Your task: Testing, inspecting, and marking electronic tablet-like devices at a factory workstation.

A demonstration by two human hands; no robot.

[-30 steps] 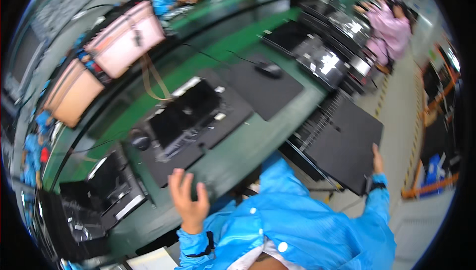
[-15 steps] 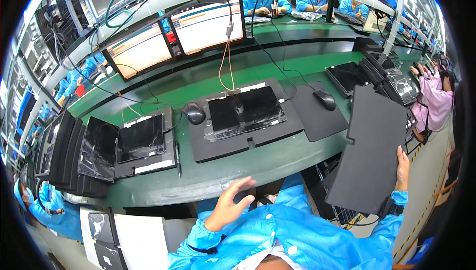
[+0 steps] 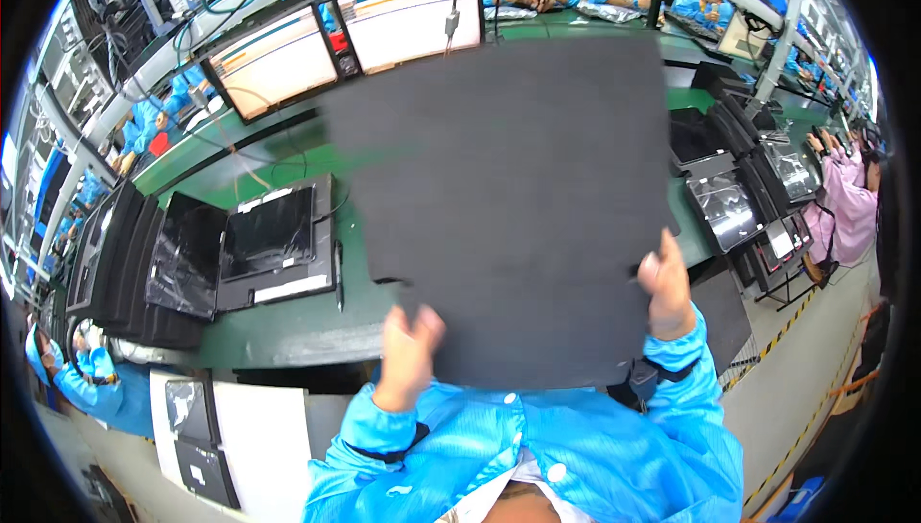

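Note:
A large flat black board (image 3: 508, 206), probably foam, is raised in front of me and tilted. It hides most of the middle of the bench. My right hand (image 3: 669, 283) grips its right edge, thumb on the near face and the other fingers hidden behind. At the lower left edge, near a small notch, my left hand (image 3: 408, 355) has the edge between thumb and fingers, somewhat blurred. To the left, a black screen panel (image 3: 271, 235) in clear film lies on a dark pad on the green bench (image 3: 288, 336). A black pen (image 3: 338, 273) lies beside that pad.
Dark trays (image 3: 106, 273) and another filmed panel (image 3: 187, 254) stand at the left. More panels and trays (image 3: 729, 206) are stacked at the right. Two lit monitors (image 3: 413, 19) and hanging cables are at the back. A white board (image 3: 264, 446) is below left. Co-workers sit beyond.
The board has swung from my right side to in front of me, now covering the central panel, mouse and mat. My left hand, open and empty before, has closed on the board's left edge.

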